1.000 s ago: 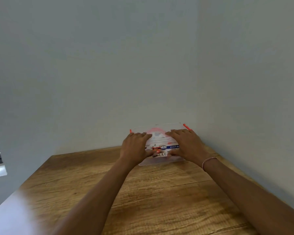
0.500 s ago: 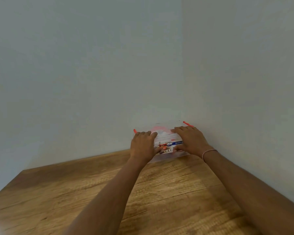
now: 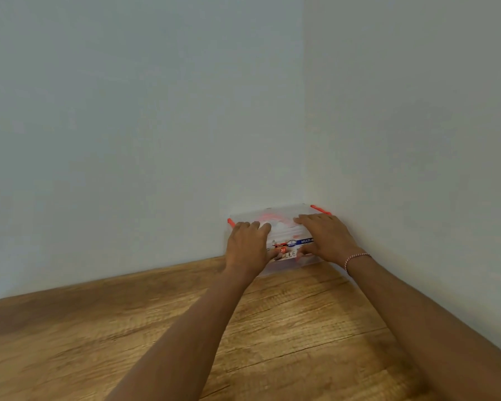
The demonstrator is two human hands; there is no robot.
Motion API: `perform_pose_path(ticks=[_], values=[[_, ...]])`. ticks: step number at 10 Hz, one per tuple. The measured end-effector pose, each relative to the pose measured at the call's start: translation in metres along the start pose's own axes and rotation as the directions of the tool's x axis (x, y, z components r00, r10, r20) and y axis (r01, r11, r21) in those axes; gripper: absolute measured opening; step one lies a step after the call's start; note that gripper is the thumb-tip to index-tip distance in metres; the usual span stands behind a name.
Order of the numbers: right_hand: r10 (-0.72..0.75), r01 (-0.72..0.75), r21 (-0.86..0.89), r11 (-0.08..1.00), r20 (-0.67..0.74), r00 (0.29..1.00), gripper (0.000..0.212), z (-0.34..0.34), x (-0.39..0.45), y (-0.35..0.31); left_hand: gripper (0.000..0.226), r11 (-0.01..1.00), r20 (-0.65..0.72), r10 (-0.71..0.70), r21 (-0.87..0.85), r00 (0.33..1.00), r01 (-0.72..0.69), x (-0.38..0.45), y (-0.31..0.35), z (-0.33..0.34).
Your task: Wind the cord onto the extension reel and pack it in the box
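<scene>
A clear plastic box [image 3: 284,235] with orange latches and a blue and red label stands in the far right corner of the wooden table [image 3: 156,328], against both walls. Through its lid a blurred orange and white shape shows, the extension reel [image 3: 272,219]. My left hand [image 3: 248,247] lies on the box's left part, fingers over the lid and thumb on the front. My right hand [image 3: 326,237] lies on the right part the same way. The cord itself cannot be made out.
Plain pale walls [image 3: 156,125] meet in a corner right behind the box. The table's wooden top stretches toward me and to the left. A thin bracelet [image 3: 356,257] sits on my right wrist.
The box with both hands on it has gone farther back and right into the wall corner. The view has swung right, and the window edge at the left has left the frame.
</scene>
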State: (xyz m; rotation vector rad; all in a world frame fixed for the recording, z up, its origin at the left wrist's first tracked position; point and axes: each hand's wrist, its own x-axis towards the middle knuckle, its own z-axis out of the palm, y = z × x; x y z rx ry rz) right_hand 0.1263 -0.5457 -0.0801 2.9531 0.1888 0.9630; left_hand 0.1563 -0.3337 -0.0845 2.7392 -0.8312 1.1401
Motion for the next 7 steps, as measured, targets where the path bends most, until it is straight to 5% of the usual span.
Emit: perform_pose_path(ticks=[3,4,5,7], values=[[-0.004,-0.012,0.075,0.997,0.201,0.98,0.097,-0.022,0.008,-0.012,0.089,0.966,0.077,0.081,-0.252,0.994,-0.059,-0.005,-0.014,-0.015],[-0.023,-0.02,0.287,0.958,0.146,0.989,0.088,-0.026,0.021,-0.043,0.098,0.971,0.058,0.091,-0.228,0.994,-0.076,-0.013,-0.037,-0.028],[-0.127,0.144,0.182,0.973,-0.104,0.986,0.071,-0.022,0.046,-0.085,0.092,0.993,0.006,0.08,-0.084,0.997,-0.079,-0.017,-0.073,-0.043],[-0.183,0.204,0.033,0.978,-0.324,0.928,0.064,-0.023,0.118,-0.181,0.07,0.989,-0.116,-0.063,0.124,0.991,0.077,-0.006,-0.163,-0.089]])
